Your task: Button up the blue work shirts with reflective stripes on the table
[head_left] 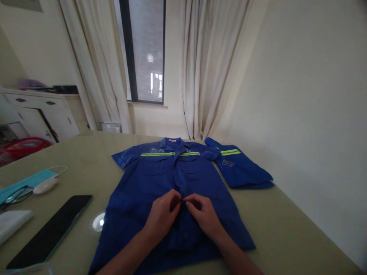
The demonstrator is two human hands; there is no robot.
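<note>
A blue short-sleeved work shirt (149, 183) with a yellow-green reflective stripe lies flat, front up, on the olive table (286, 229). My left hand (162, 217) and my right hand (203, 215) meet at the shirt's front placket, about halfway down. Both pinch the placket edge with fingers curled, fingertips nearly touching. A second blue garment (241, 170) with the same stripes lies folded to the shirt's right, near the far table edge.
On the left of the table lie a dark tablet (51, 229), a white mouse (45, 185), glasses (15, 196), a light blue face mask (25, 182) and a white object (11, 223). A white cabinet (43, 114) and curtains (209, 68) stand behind.
</note>
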